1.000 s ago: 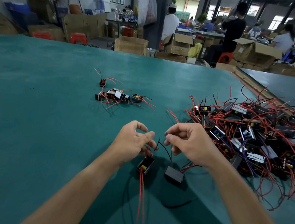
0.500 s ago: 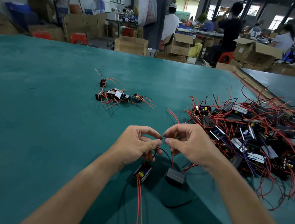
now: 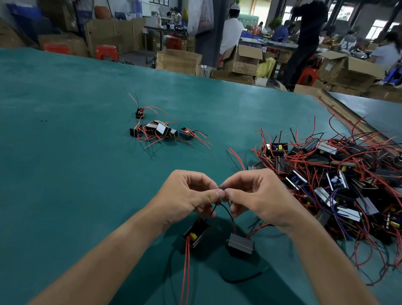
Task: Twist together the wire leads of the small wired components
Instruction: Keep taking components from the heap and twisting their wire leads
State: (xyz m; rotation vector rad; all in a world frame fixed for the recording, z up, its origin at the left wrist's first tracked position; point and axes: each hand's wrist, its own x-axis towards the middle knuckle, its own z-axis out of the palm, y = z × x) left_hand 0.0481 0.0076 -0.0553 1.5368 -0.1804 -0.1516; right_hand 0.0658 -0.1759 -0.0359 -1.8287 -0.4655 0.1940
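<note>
Left hand (image 3: 186,196) and right hand (image 3: 260,201) now meet fingertip to fingertip, both pinching the black leads (image 3: 230,213). A second ago the hands stood apart, leads separate. Judgement: twisting has begun, completion unproven. Leads drop to the right component (image 3: 240,244) and, just left of it, the left component (image 3: 195,235), low over the green table (image 3: 60,164). Unworked heap (image 3: 350,185) lies right of the right component; small wired cluster (image 3: 158,130) well beyond it.

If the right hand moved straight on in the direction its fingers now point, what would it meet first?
The left hand. The right hand points leftward at it, and their fingertips nearly touch where both pinch the wire leads. Depth is uncertain, but they look level.
</note>
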